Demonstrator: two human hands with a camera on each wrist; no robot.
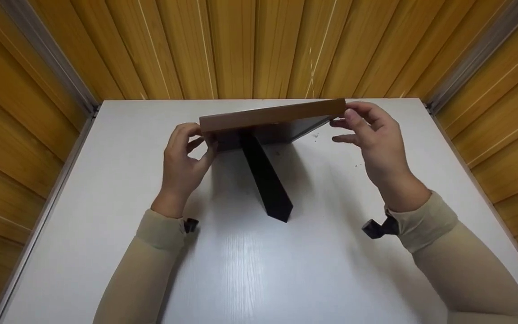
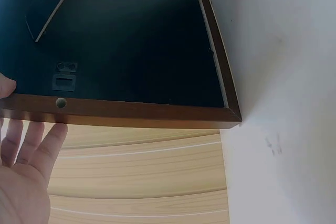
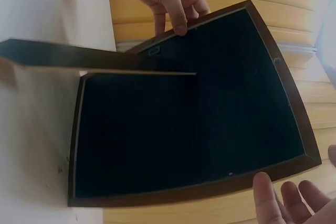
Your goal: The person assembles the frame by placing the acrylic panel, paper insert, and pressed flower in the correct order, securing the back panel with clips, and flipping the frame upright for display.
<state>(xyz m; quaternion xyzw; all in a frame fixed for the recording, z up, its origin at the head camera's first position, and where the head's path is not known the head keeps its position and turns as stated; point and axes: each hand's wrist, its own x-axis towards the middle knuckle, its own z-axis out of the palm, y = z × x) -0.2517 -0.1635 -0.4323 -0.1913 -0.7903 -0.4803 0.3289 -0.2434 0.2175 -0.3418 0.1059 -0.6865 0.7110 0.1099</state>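
Note:
A brown wooden picture frame [image 1: 272, 115] stands tilted on the white table, its dark back facing me. From that back a black easel leg [image 1: 265, 177] sticks out toward me. My left hand [image 1: 182, 155] grips the frame's left side, with the thumb on the back and the fingers along the outer edge, as the left wrist view shows. At the upper right corner is my right hand [image 1: 382, 144], fingers spread and loosely bent, its thumb and index finger by the edge. The right wrist view shows the whole dark backing [image 3: 142, 145]; the front is hidden.
The white table [image 1: 249, 270] runs back to a wood-plank wall [image 1: 231, 49], with more planked walls at left and right. Small dark specks [image 1: 315, 136] lie on the table right of the frame. A small black device [image 1: 376, 228] sits at the right wrist.

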